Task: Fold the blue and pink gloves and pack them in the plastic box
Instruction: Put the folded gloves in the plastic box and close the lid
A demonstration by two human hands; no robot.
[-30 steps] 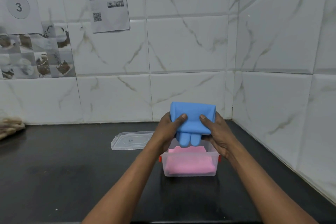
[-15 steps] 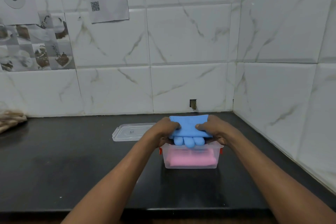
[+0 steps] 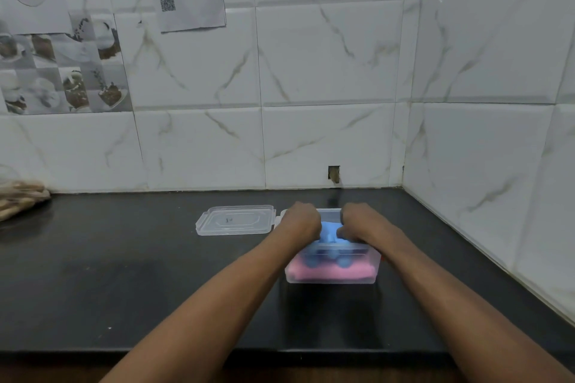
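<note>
A clear plastic box stands on the black counter, right of centre. The folded pink glove lies flat at its bottom. On top of it sits the folded blue glove, its fingertips showing through the box's front wall. My left hand and my right hand are both inside the box, knuckles up, fingers curled onto the blue glove and pressing it down. Most of the blue glove is hidden under the two hands.
The box's clear lid lies flat just left of the box. A brownish bundle rests at the counter's far left. Tiled walls close the back and right sides. The counter's front edge runs under my forearms.
Both hands have gone down with the blue glove, from above the box into it. The glove now lies on the pink one.
</note>
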